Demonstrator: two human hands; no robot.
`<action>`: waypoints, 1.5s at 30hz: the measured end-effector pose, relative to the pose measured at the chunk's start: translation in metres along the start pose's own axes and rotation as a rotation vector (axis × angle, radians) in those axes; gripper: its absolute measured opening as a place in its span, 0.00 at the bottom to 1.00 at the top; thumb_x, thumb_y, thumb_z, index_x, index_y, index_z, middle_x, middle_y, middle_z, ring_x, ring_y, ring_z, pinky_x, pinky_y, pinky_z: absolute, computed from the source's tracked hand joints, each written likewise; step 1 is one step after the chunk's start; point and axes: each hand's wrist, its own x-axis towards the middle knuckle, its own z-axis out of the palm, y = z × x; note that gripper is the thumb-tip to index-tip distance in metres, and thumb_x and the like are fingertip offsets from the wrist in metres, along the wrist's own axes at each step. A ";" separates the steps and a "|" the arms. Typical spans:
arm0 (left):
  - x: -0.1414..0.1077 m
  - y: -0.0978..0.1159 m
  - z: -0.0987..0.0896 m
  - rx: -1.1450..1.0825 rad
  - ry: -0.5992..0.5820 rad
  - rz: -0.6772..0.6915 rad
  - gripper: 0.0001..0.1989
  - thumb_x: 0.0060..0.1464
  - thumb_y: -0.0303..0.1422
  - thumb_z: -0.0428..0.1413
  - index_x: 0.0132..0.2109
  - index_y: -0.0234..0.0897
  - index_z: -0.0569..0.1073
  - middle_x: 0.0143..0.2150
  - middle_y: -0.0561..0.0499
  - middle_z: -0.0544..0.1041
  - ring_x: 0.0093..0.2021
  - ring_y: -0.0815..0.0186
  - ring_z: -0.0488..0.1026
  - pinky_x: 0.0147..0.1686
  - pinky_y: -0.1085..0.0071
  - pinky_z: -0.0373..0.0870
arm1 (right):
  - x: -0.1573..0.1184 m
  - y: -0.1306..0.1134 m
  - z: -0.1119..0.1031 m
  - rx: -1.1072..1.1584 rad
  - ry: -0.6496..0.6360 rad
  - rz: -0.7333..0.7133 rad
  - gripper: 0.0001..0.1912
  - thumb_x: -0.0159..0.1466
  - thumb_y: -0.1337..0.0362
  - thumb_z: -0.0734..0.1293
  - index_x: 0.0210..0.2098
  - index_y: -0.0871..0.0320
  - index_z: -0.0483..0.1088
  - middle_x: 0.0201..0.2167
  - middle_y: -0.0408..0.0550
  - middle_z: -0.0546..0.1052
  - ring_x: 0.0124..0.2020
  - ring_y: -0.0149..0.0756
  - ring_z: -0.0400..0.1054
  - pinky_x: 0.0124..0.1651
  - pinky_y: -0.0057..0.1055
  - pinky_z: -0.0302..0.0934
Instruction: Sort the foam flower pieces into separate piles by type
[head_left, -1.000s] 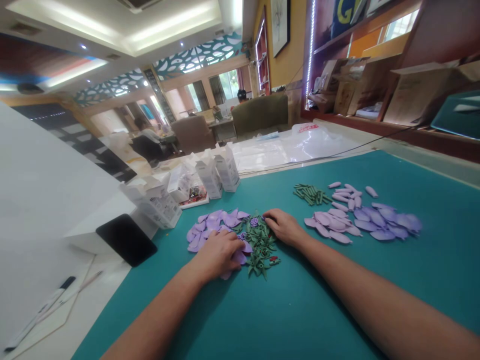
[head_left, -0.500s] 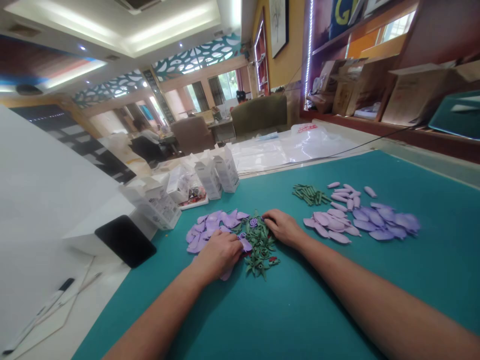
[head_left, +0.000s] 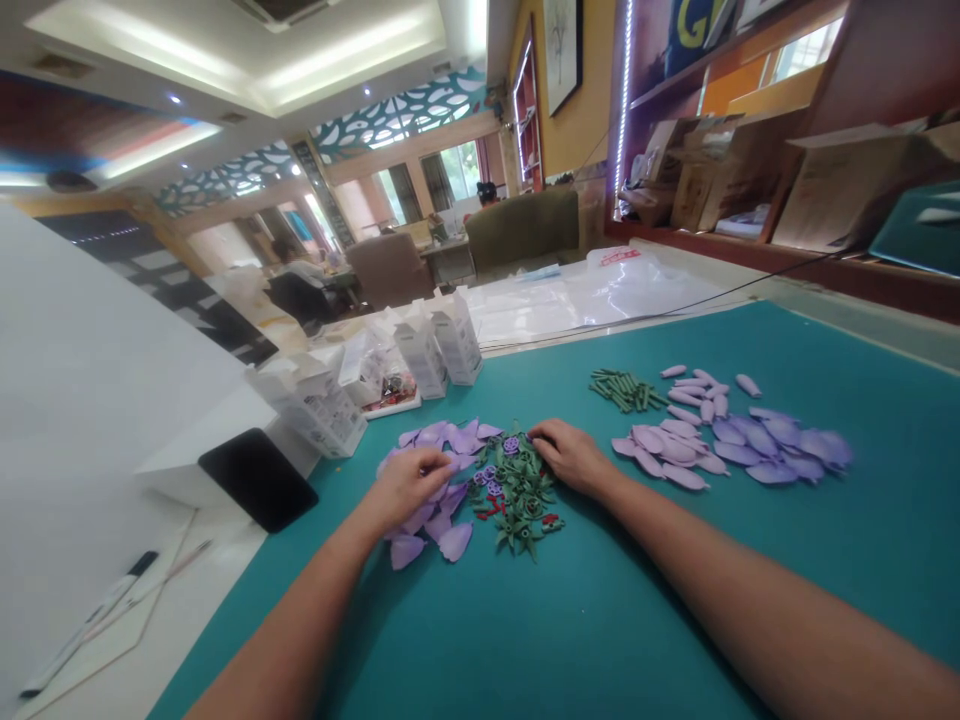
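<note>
My left hand [head_left: 409, 485] is over the heap of purple petals [head_left: 455, 540], its thumb and fingers pressed together; whether a petal is pinched between them is too small to tell. Beside it lies a pile of green leafy pieces [head_left: 517, 490] with purple rings [head_left: 511, 445] and small red bits [head_left: 495, 508] among them. My right hand [head_left: 571, 455] rests at the right edge of the green pile, fingers curled, their tips touching it. What those fingertips hold, if anything, is hidden.
On the green mat [head_left: 585, 620], green sticks [head_left: 626, 390], pink pods [head_left: 697, 393], pink petals [head_left: 671, 450] and violet petals [head_left: 780, 447] lie at the right. White boxes [head_left: 420, 350], a small tray [head_left: 394, 400] and a black tablet [head_left: 259, 480] stand at the left.
My left hand has moved left from the green pile onto the petals, uncovering purple rings and red bits. Loose petals now show at the heap's front. My right hand has stayed nearly in place.
</note>
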 end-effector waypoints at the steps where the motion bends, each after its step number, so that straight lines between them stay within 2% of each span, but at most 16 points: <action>1: 0.001 -0.006 -0.002 0.025 0.028 -0.022 0.12 0.55 0.38 0.49 0.31 0.40 0.75 0.31 0.52 0.77 0.32 0.65 0.71 0.32 0.72 0.64 | 0.000 0.000 0.000 0.002 0.001 0.000 0.13 0.64 0.66 0.58 0.42 0.58 0.72 0.43 0.51 0.76 0.45 0.37 0.68 0.50 0.32 0.58; 6: 0.004 -0.025 -0.004 0.179 0.087 -0.085 0.08 0.53 0.34 0.52 0.31 0.40 0.75 0.32 0.49 0.77 0.33 0.62 0.71 0.33 0.70 0.63 | 0.000 0.000 0.001 0.024 0.012 0.003 0.13 0.64 0.66 0.58 0.42 0.59 0.73 0.43 0.52 0.76 0.45 0.38 0.68 0.50 0.33 0.58; 11: 0.011 -0.011 0.003 0.294 0.069 -0.014 0.07 0.54 0.33 0.53 0.38 0.40 0.76 0.39 0.48 0.76 0.39 0.61 0.71 0.37 0.69 0.63 | -0.001 -0.001 0.000 0.025 0.014 0.000 0.13 0.64 0.66 0.58 0.42 0.59 0.73 0.43 0.51 0.76 0.45 0.38 0.68 0.50 0.33 0.58; 17: 0.036 0.003 0.022 0.405 0.023 0.085 0.10 0.55 0.27 0.52 0.41 0.42 0.76 0.42 0.47 0.75 0.47 0.59 0.69 0.44 0.66 0.61 | -0.001 -0.003 -0.001 0.015 0.002 0.020 0.13 0.64 0.66 0.58 0.43 0.58 0.73 0.44 0.51 0.76 0.46 0.37 0.67 0.50 0.33 0.58; 21: 0.048 0.006 0.031 0.466 0.029 0.086 0.11 0.57 0.29 0.51 0.43 0.42 0.75 0.43 0.46 0.75 0.46 0.58 0.69 0.43 0.64 0.60 | -0.001 -0.004 -0.001 0.013 0.001 0.007 0.13 0.64 0.66 0.58 0.43 0.58 0.72 0.44 0.51 0.75 0.46 0.38 0.67 0.50 0.33 0.58; 25: 0.055 0.008 0.033 0.511 0.025 0.063 0.08 0.59 0.33 0.51 0.39 0.38 0.75 0.40 0.46 0.75 0.43 0.59 0.69 0.43 0.62 0.62 | 0.000 -0.003 0.000 0.000 0.002 -0.007 0.13 0.64 0.66 0.58 0.43 0.59 0.72 0.44 0.52 0.75 0.46 0.38 0.67 0.51 0.32 0.58; 30: 0.056 0.008 0.032 0.560 0.039 0.009 0.11 0.60 0.37 0.52 0.38 0.34 0.72 0.39 0.49 0.74 0.42 0.62 0.70 0.45 0.59 0.64 | 0.000 -0.003 0.000 -0.010 -0.002 -0.009 0.13 0.64 0.66 0.58 0.43 0.59 0.72 0.43 0.52 0.75 0.46 0.38 0.67 0.50 0.32 0.58; 33: 0.053 0.012 0.032 0.565 0.049 0.011 0.10 0.61 0.33 0.49 0.38 0.35 0.73 0.38 0.46 0.75 0.41 0.60 0.71 0.43 0.61 0.63 | 0.000 -0.005 -0.001 -0.009 -0.004 -0.005 0.13 0.64 0.66 0.58 0.43 0.60 0.72 0.43 0.52 0.75 0.46 0.38 0.67 0.50 0.32 0.57; 39: 0.046 0.027 0.039 0.552 -0.010 0.055 0.11 0.59 0.29 0.48 0.38 0.37 0.75 0.40 0.43 0.78 0.44 0.56 0.72 0.42 0.62 0.60 | 0.000 -0.005 0.000 -0.017 0.001 0.008 0.14 0.64 0.66 0.58 0.44 0.59 0.72 0.44 0.52 0.75 0.46 0.39 0.67 0.51 0.33 0.58; 42: 0.045 0.032 0.043 0.548 -0.030 0.046 0.12 0.59 0.28 0.46 0.40 0.35 0.75 0.41 0.41 0.77 0.45 0.55 0.72 0.43 0.61 0.61 | 0.000 -0.004 0.003 -0.028 0.004 -0.030 0.17 0.66 0.64 0.57 0.49 0.61 0.70 0.49 0.54 0.74 0.51 0.41 0.66 0.54 0.36 0.57; 45: 0.046 0.034 0.044 0.533 -0.045 0.033 0.13 0.61 0.28 0.45 0.42 0.37 0.74 0.41 0.44 0.78 0.45 0.58 0.73 0.44 0.62 0.63 | 0.002 -0.004 0.007 -0.076 0.004 -0.096 0.21 0.67 0.61 0.55 0.54 0.61 0.67 0.55 0.56 0.70 0.57 0.42 0.62 0.59 0.38 0.54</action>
